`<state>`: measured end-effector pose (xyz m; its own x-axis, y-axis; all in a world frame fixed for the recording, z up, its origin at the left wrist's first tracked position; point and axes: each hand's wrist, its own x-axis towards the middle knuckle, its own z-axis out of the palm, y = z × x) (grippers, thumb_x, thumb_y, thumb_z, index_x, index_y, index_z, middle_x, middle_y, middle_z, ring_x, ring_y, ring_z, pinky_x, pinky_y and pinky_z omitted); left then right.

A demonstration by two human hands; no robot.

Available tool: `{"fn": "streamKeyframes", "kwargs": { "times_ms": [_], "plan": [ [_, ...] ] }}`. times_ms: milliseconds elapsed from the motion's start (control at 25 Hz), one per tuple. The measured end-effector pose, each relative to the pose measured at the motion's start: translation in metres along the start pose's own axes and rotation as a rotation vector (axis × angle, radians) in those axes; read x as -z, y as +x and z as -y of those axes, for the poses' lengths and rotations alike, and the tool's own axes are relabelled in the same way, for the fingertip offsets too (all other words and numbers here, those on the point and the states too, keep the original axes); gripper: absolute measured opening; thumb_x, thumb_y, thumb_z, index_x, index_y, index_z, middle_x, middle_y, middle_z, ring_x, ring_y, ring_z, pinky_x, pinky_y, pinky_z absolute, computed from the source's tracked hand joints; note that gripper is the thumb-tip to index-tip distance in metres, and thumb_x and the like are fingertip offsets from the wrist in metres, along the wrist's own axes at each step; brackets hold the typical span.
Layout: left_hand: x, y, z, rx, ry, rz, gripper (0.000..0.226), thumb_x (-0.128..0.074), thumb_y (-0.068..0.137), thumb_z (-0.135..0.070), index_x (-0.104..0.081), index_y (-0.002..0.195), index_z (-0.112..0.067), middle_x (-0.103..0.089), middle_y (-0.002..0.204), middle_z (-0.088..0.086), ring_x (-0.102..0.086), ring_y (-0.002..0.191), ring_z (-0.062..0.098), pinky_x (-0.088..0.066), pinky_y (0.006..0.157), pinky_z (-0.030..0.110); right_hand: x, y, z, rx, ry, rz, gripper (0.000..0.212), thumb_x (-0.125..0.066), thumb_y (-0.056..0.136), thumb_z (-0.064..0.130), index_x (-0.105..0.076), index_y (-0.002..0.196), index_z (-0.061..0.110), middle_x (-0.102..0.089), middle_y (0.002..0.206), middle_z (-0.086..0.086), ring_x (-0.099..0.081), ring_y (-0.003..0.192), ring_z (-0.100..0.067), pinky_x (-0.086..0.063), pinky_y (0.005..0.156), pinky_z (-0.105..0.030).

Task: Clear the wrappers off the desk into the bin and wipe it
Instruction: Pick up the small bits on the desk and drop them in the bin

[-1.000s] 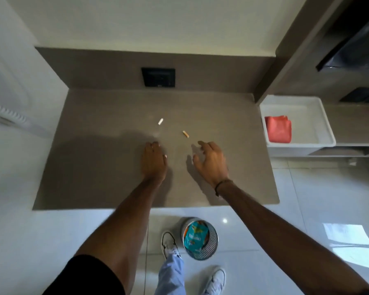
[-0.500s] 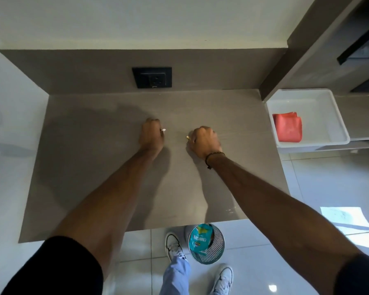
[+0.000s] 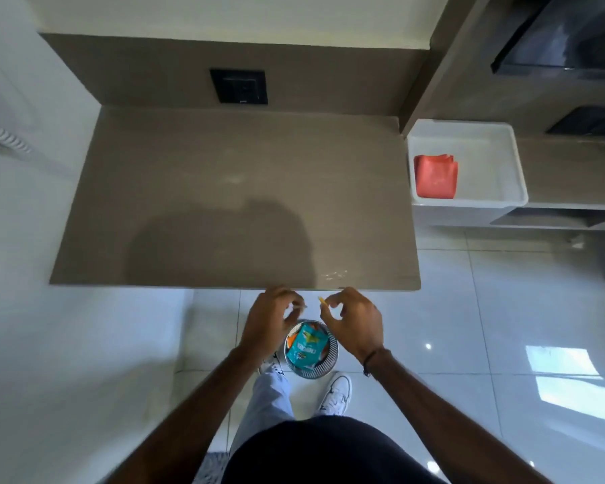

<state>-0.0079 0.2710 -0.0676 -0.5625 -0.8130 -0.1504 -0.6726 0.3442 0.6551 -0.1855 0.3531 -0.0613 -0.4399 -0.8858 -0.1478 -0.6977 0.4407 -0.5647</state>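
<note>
Yellow wrapper scrap (image 3: pixel 322 301) pinched in right hand (image 3: pixel 355 324) fingertips; left hand (image 3: pixel 268 321) pinches a pale scrap (image 3: pixel 303 306), both above the floor bin (image 3: pixel 311 349) beside the desk (image 3: pixel 234 204) edge.

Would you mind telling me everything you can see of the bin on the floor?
The bin is small and round, with what looks like a striped or ribbed metal wall. It stands upright and open on the glossy tile floor, just in front of the desk edge and between the person's white shoes. Inside lies a teal snack packet with something orange beside it. Both hands hover above its rim without touching it.
</note>
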Motion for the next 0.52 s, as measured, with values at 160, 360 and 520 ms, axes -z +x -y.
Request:
{"fn": "streamKeyframes", "kwargs": {
  "times_ms": [160,360,520],
  "plan": [
    [-0.026,-0.03,-0.006,0.054,0.162,0.119,0.025,-0.068,0.095,-0.028,-0.075,0.115,-0.014,-0.076,0.115,0.002,-0.066,0.108,0.019,-0.056,0.094,0.034,-0.011,-0.023,-0.028,-0.024,-0.133,0.204,0.031,-0.063,0.086,0.055,-0.077,0.096,0.028,-0.073,0.099,0.012,-0.069,0.083,-0.011,-0.038,0.058,-0.014],
    [-0.023,-0.042,-0.008,0.116,0.122,0.012,0.02,-0.064,0.097,-0.023,-0.075,0.11,-0.014,-0.076,0.11,0.001,-0.067,0.104,0.017,-0.059,0.087,0.03,-0.003,-0.032,-0.046,-0.063,-0.149,0.224,0.02,-0.062,0.086,0.041,-0.076,0.097,0.031,-0.075,0.096,0.011,-0.069,0.086,-0.013,-0.038,0.059,-0.019],
    [-0.001,-0.016,-0.018,0.051,0.087,-0.059,0.013,-0.066,0.096,-0.019,-0.075,0.103,-0.014,-0.075,0.106,-0.001,-0.068,0.096,0.016,-0.053,0.077,0.02,0.015,-0.021,-0.038,-0.081,-0.086,0.036,0.012,-0.063,0.079,0.034,-0.074,0.081,0.03,-0.076,0.086,0.014,-0.057,0.063,-0.006,-0.033,0.051,-0.012]
  ]
}}
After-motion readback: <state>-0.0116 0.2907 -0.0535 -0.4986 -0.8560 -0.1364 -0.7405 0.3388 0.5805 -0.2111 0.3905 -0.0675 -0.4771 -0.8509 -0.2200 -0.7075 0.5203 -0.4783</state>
